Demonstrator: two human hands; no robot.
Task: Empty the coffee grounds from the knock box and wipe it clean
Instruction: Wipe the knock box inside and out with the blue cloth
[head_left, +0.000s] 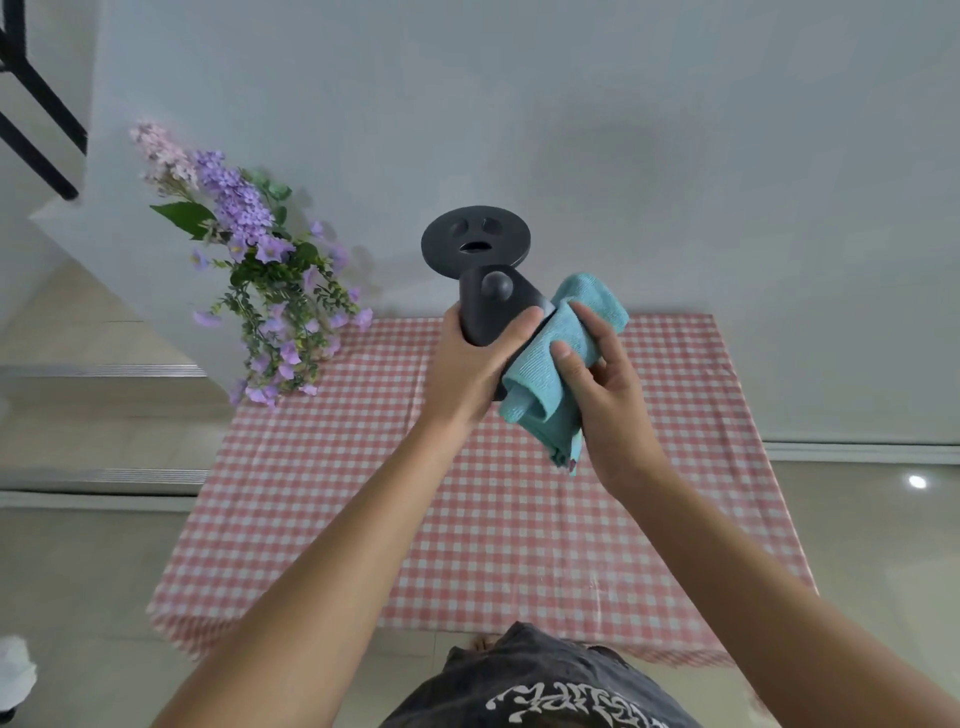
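My left hand grips a black knock box, lifted above the table and tipped on its side with a round black knob facing me. My right hand holds a teal cloth bunched against the box's right side, where its opening is hidden. A round black lid or base with two dimples and a slot lies on the far table edge behind the box.
The table wears a pink-and-white checked cloth. A bunch of purple flowers stands at its far left corner. A white wall rises behind, steps run along the left, and tiled floor surrounds the table.
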